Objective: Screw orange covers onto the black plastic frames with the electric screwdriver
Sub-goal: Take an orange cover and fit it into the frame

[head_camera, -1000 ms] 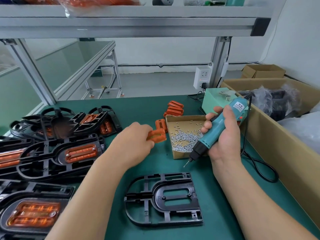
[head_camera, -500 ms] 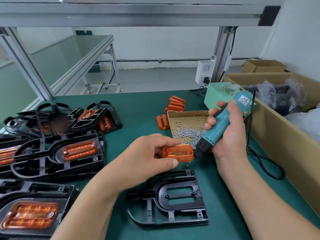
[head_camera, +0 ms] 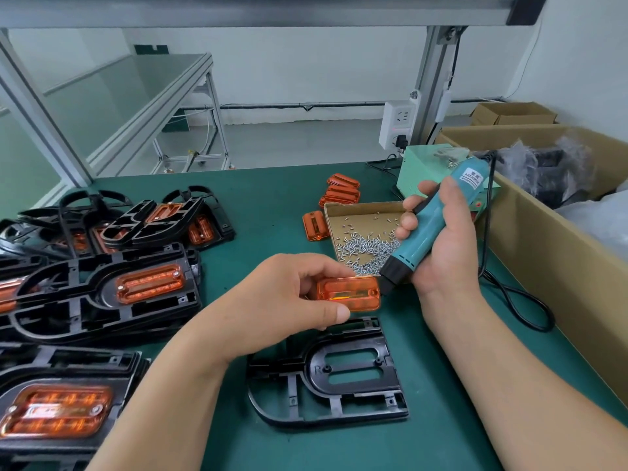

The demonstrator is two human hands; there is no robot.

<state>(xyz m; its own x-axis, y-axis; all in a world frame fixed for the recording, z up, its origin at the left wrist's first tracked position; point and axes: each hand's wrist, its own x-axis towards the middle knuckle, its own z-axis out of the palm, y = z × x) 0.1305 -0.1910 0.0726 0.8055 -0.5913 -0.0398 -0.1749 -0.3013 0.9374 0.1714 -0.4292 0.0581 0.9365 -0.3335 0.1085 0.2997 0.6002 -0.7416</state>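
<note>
1. The green surface (head_camera: 272,205) ends at a far edge. Past it are a grey floor (head_camera: 289,144), a white wall (head_camera: 306,69) and another aluminium-framed bench (head_camera: 163,83). A socket strip (head_camera: 396,124) hangs on the post at the far right corner.
2. Finished frames (head_camera: 102,294) with orange inserts are piled along the left edge, and a long cardboard box (head_camera: 560,266) runs along the right edge.
3. Toward the far right sits a cardboard tray (head_camera: 360,214) of screws (head_camera: 367,248). Loose covers (head_camera: 341,190) lie just beside its far left corner, with a pale green box (head_camera: 421,171) behind it.
4. The black plastic frame (head_camera: 314,372) lies flat near the near edge, about mid-width, with its slot bare.
5. The fingers of my left hand (head_camera: 289,300) are clamped on the orange cover (head_camera: 350,294), held in the air above the frame's far side.
6. The fingers of my right hand (head_camera: 445,253) are wrapped round the electric screwdriver (head_camera: 428,232), tilted nose-down at the cover's right end. The bit is hidden, so I can't tell if it touches.
7. A second ago my left hand was further back beside the tray. It has since come toward me with the cover, and the screwdriver's nose has met it. The frame has stayed put.
</note>
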